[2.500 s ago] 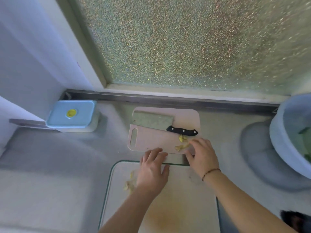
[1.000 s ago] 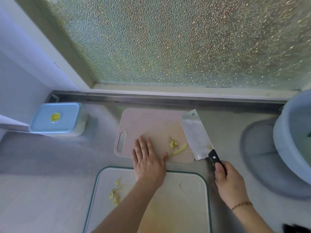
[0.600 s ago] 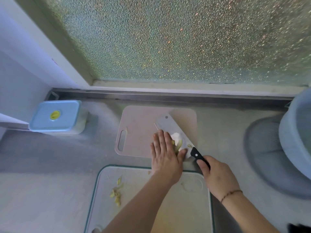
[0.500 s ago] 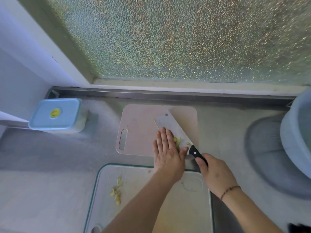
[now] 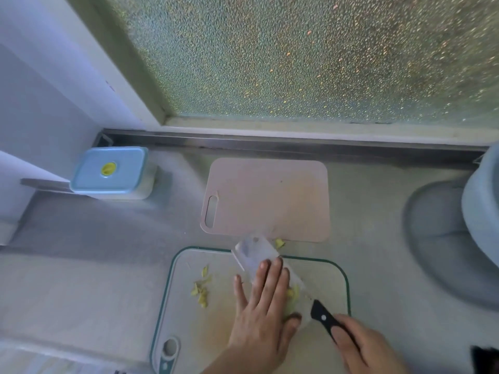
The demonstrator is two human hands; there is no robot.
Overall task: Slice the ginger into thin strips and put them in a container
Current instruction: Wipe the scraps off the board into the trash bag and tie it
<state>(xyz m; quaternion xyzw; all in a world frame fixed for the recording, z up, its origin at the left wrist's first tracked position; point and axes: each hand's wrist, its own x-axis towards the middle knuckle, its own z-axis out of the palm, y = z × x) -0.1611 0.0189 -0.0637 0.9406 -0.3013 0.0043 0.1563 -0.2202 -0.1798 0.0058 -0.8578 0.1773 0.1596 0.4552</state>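
My right hand [image 5: 370,346] grips the cleaver [image 5: 266,268], blade running toward upper left. My flat left hand [image 5: 263,317] pins ginger [image 5: 293,295] on it, above the lower white board [image 5: 189,314].

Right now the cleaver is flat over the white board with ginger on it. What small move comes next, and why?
Probably tilt the cleaver and let the left hand sweep the ginger pieces off the blade onto the white board, beside the ginger pile. The right hand grips the handle.
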